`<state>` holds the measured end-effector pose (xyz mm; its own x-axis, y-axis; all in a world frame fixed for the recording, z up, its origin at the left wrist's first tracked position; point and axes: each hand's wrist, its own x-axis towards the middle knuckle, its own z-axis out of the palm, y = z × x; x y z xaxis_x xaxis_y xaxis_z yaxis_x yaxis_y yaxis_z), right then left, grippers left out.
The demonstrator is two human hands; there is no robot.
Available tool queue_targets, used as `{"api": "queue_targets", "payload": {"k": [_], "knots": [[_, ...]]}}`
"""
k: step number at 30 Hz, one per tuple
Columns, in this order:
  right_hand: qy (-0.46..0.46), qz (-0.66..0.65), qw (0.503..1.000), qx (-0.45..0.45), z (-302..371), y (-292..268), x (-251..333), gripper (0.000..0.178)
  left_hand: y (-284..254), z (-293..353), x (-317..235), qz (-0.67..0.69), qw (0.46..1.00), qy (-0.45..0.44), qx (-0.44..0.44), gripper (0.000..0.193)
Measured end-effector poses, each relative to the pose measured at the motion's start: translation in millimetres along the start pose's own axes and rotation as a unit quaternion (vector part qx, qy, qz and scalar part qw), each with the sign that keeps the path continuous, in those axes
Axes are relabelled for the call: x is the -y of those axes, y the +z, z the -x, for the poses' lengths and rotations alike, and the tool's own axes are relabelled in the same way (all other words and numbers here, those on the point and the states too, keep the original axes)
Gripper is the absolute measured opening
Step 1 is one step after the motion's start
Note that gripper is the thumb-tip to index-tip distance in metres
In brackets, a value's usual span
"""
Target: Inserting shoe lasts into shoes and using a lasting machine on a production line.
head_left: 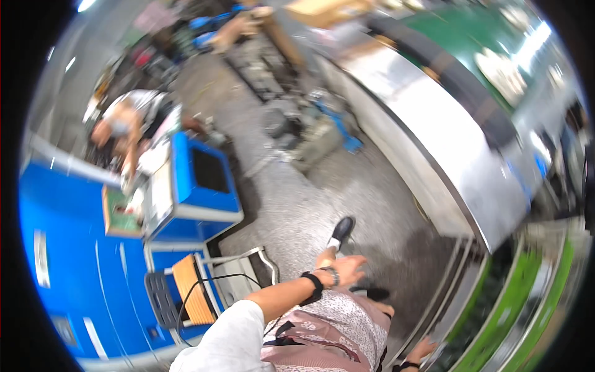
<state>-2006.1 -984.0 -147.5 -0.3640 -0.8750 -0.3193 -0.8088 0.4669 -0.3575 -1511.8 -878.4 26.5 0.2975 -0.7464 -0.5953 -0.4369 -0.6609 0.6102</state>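
My left hand [348, 270] hangs in front of my body with its fingers loosely stretched, nothing visible in it. A dark band and a bracelet circle its wrist. Low at the right, my right hand [423, 349] is partly in view, fingers extended and seemingly holding nothing. It is nearest to the green-edged racks [518, 291]; I cannot tell whether it touches them. A patterned pink apron [328, 322] covers my front, and a dark shoe [343, 229] shows on the floor beyond my left hand. The picture is smeared by motion.
A blue machine with a dark screen [209, 168] stands at the left, near a chair with an orange slatted part [192, 288]. Another person [127, 127] bends over it. A long white-sided machine [421, 93] runs along the right. Metal equipment [304, 133] sits on the floor ahead.
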Motion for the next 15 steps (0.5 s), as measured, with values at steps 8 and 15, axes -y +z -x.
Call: {"api": "queue_targets", "payload": {"k": [8,15], "knots": [[-0.335,-0.104,0.886,0.302,45.9,64.4,330.2,0.046,-190.4,199.8,289.2,-0.04,0.911,-0.316,-0.261,0.053],[-0.469,0.013,0.813,0.344,131.2,119.3,520.8,0.038,-478.7,298.8,485.9,-0.21,0.768,-0.361,-0.485,0.066]]}}
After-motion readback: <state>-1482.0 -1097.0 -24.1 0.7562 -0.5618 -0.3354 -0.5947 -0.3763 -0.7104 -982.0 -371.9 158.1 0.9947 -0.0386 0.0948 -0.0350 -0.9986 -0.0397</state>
